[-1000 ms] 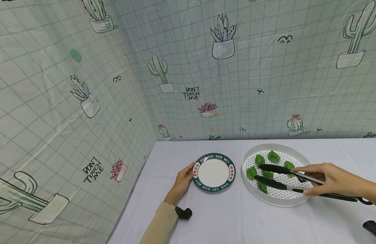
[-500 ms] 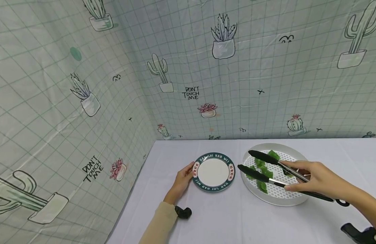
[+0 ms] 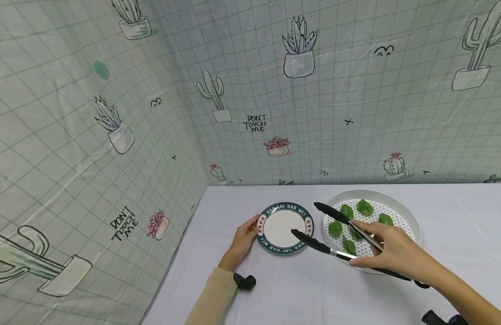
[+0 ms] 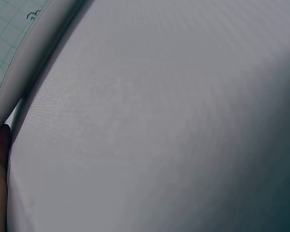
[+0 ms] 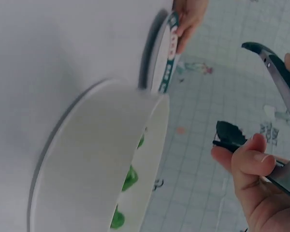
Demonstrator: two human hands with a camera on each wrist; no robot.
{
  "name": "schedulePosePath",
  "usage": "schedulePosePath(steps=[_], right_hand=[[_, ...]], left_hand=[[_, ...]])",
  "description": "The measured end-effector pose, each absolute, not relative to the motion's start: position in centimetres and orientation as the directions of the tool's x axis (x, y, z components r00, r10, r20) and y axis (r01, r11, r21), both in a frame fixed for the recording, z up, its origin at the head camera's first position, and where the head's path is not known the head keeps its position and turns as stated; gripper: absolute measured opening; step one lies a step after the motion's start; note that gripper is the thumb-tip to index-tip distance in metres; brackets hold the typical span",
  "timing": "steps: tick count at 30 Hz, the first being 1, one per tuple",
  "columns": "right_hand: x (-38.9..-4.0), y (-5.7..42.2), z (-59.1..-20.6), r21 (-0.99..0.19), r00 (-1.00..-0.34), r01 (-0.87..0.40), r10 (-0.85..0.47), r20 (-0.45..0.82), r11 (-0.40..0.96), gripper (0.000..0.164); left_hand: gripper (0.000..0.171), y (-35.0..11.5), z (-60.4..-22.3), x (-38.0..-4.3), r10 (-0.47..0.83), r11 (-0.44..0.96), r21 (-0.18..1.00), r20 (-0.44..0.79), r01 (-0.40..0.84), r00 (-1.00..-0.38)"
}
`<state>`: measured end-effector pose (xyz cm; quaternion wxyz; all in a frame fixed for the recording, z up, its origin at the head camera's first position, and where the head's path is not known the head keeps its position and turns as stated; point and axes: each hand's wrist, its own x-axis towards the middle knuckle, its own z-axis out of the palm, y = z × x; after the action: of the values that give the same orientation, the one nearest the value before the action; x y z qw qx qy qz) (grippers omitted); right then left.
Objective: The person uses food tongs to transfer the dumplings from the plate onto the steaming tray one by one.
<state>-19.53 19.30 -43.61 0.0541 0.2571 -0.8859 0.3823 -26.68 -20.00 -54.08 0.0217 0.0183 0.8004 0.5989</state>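
Note:
My left hand (image 3: 242, 243) holds the left rim of a small round plate (image 3: 280, 249), white with a green lettered border. In the left wrist view, a finger (image 4: 0, 150) sits at the plate's edge (image 4: 29, 55). My right hand (image 3: 390, 248) grips a pair of kitchen tongs (image 3: 366, 234) with black tips and metal arms. The tongs are spread apart with nothing between their tips. One tip overlaps the plate in the head view; the other shows above the gap between plate and tray. Several green leaf-like pieces (image 3: 364, 207) lie in a round white tray (image 3: 415, 223) below the right hand.
A white cloth (image 3: 295, 293) covers the table. Patterned fabric (image 3: 336, 99) with cactus prints hangs behind it and along the left side. The tray's raised wall (image 5: 87, 159) stands near the plate in the right wrist view.
My right hand and the spread tongs have moved left from over the tray toward the plate, uncovering more green pieces. The left hand and plate have stayed in place.

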Motion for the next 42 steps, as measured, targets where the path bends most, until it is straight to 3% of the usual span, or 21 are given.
schedulePosePath(steps=[14, 28, 42], right_hand=[[-18.8, 14.5, -44.3, -0.708, -0.895, -0.423, -0.382, 0.23, 0.566, 0.097], [-19.3, 11.0, -46.0, -0.726, -0.914, -0.382, -0.347, 0.209, 0.571, 0.097], [-19.9, 8.9, -48.0, -0.722, -0.931, -0.333, -0.331, 0.152, 0.606, 0.094]], left_hand=[[0.045, -18.8, -50.5, -25.2, 0.089, 0.269, 0.963, 0.006, 0.029, -0.996], [0.045, -20.2, -54.3, -26.7, 0.115, 0.253, 0.958, 0.109, 0.136, -0.987], [0.046, -19.7, -53.9, -26.7, 0.074, 0.253, 0.965, 0.048, 0.066, -0.996]])
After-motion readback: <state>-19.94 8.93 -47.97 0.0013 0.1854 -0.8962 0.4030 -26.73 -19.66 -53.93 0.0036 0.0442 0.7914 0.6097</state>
